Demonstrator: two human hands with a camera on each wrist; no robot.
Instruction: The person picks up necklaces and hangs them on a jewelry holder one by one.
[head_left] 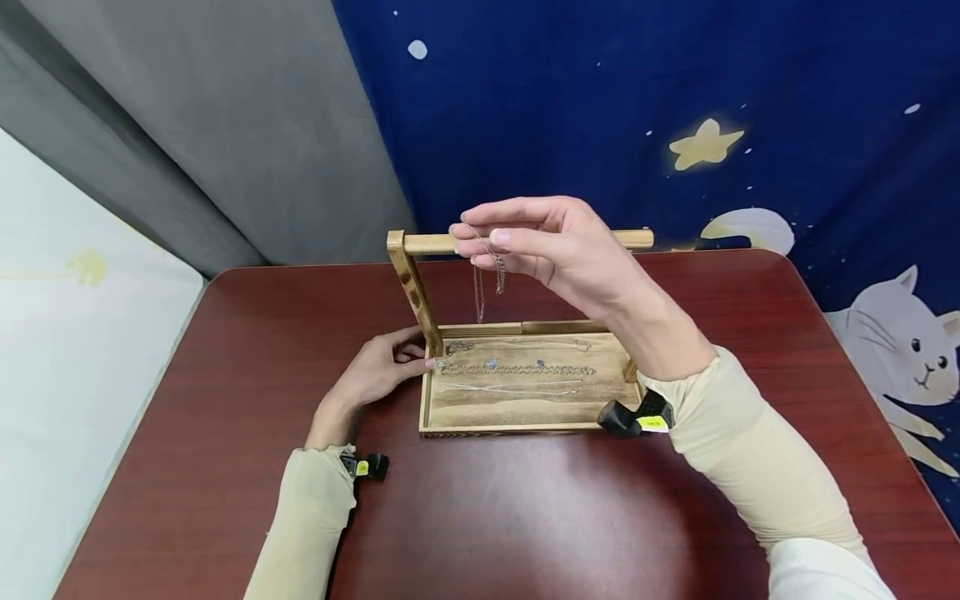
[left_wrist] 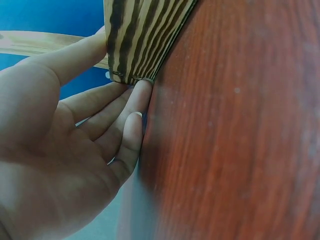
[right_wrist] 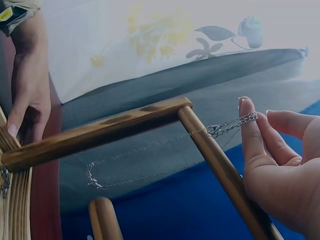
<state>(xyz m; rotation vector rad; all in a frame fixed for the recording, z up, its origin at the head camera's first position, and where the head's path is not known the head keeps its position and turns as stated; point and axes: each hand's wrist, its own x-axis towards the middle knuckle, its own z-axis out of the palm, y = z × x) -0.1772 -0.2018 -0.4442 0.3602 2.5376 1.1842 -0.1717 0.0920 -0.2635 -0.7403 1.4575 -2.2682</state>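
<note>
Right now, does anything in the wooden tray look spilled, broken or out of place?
Nothing looks spilled or plainly broken. But toward the wooden tray's far left corner, a bunched chain seems untidy, since the middle chains lie stretched out in rows.

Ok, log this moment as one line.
right hand: holds dangling chain near crossbar | left hand: grips tray at left | tray: on table, other chains inside

Metal chain [head_left: 500, 278], hanging looped, wooden stand [head_left: 517, 414], upright
</note>
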